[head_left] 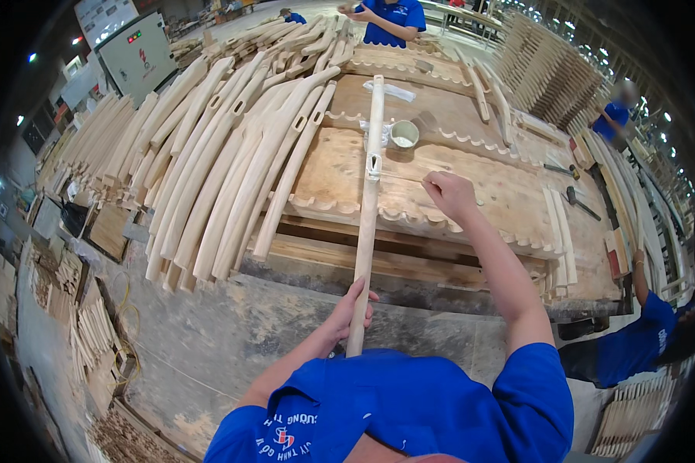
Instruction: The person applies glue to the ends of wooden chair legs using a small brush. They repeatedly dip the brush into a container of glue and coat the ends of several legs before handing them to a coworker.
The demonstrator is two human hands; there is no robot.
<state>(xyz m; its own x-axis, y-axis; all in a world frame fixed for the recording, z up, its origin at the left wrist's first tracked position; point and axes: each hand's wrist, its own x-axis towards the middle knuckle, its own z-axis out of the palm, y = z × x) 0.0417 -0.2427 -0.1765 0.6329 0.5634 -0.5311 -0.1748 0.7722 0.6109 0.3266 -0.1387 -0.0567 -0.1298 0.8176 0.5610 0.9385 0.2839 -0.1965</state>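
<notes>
Left hand (pixel 344 313) wrapped round the pale wooden pole (pixel 367 220) near its lower end, just short of the workbench (pixel 598 266)! From that grip the pole is aimed ahead, a touch rightward, its long axis run across the workbench. Over the workbench's middle, the right hand (pixel 452 194) is curled; whether anything is pinched cannot be told. Farther over the workbench, a cup (pixel 403 144) is seen.

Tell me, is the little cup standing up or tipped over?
The cup is upright: its round mouth faces up, showing white stuff inside.
</notes>
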